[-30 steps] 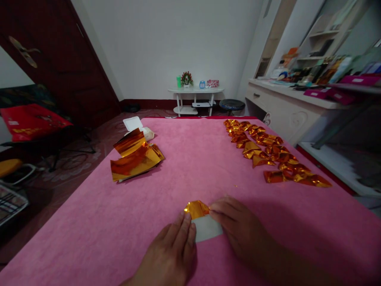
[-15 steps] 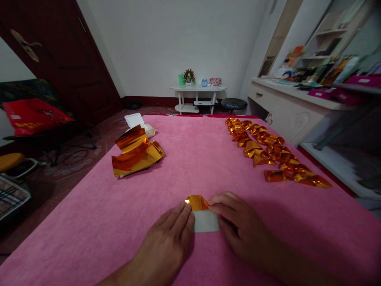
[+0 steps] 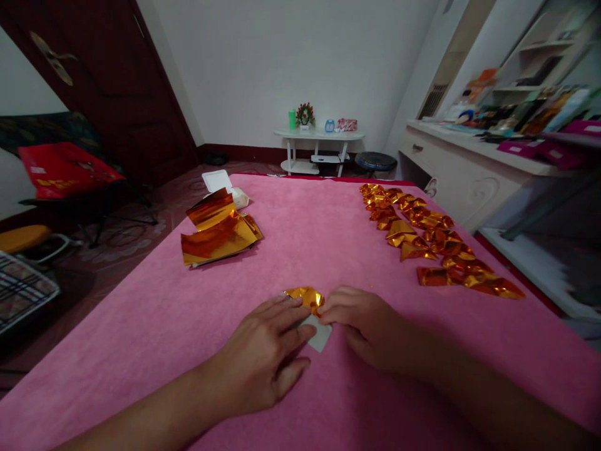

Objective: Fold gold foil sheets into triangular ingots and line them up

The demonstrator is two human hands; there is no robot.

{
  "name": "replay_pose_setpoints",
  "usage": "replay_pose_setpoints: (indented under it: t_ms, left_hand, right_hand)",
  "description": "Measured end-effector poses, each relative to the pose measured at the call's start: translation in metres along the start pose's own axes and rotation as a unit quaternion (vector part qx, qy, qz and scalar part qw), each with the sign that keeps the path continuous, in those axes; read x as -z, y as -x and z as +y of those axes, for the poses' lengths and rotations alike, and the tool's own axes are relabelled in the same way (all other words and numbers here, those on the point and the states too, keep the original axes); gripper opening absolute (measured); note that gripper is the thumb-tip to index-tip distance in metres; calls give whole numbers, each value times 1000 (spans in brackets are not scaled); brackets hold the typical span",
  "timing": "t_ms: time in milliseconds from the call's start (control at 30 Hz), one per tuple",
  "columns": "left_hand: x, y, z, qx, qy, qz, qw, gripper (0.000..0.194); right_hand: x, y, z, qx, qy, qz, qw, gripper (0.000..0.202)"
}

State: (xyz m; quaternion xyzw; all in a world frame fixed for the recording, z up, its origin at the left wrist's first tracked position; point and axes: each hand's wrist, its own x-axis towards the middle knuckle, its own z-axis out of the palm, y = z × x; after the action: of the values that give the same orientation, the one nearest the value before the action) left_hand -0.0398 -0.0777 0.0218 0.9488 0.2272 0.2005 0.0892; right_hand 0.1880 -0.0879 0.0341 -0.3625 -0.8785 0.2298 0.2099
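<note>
A partly folded piece of gold foil paper (image 3: 307, 297), its pale underside showing toward me, lies on the pink cloth (image 3: 300, 250) in front of me. My left hand (image 3: 263, 351) rests over its left part, fingers spread and lying flat. At its right edge, the fingers of my right hand (image 3: 364, 322) are bent together and pinch the paper. A stack of flat gold sheets (image 3: 220, 241) is at the left of the table. Several folded gold pieces (image 3: 404, 232) sit in rows at the right.
An open white container (image 3: 216, 180) stands behind the sheets. Beyond the table are a small white table (image 3: 319, 134) with a plant and a round stool (image 3: 375, 160). A cluttered white dresser (image 3: 464, 150) is at the right, a red bag (image 3: 66, 169) on a chair at the left.
The paper has turned and its pale part now points toward me at a slant. My left hand has slid further over it with fingers more spread. The view has shifted slightly.
</note>
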Motion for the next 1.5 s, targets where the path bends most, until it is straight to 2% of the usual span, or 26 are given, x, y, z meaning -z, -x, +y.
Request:
replay_pose_setpoints:
  t_ms: [100, 200, 400, 600, 867, 1100, 1267, 1500]
  left_hand:
    - [-4, 0, 2, 1, -12, 23, 1000, 33]
    - [-11, -1, 2, -14, -33, 36, 999, 25]
    - [-14, -4, 4, -22, -32, 27, 999, 23]
    - [-11, -10, 6, 11, 19, -10, 1000, 23]
    - [-18, -9, 3, 24, 8, 16, 1000, 23]
    - [-16, -10, 3, 73, 73, 28, 994, 21]
    - [-14, -12, 3, 114, 128, 49, 984, 19]
    - [-18, -13, 4, 201, 162, 53, 965, 9]
  right_hand:
    - [0, -7, 13, -2, -51, 3, 999, 43]
    - [-3, -10, 20, -39, -100, 12, 994, 37]
    - [-8, -11, 17, -105, -163, 20, 981, 28]
    - [-8, -13, 16, -124, -187, 10, 974, 27]
    - [-3, -13, 11, -135, -208, -6, 969, 31]
    - [-10, -15, 14, -162, -221, 21, 961, 29]
    - [-16, -14, 18, -156, -206, 33, 965, 28]
    - [-17, -13, 17, -164, -197, 33, 966, 28]
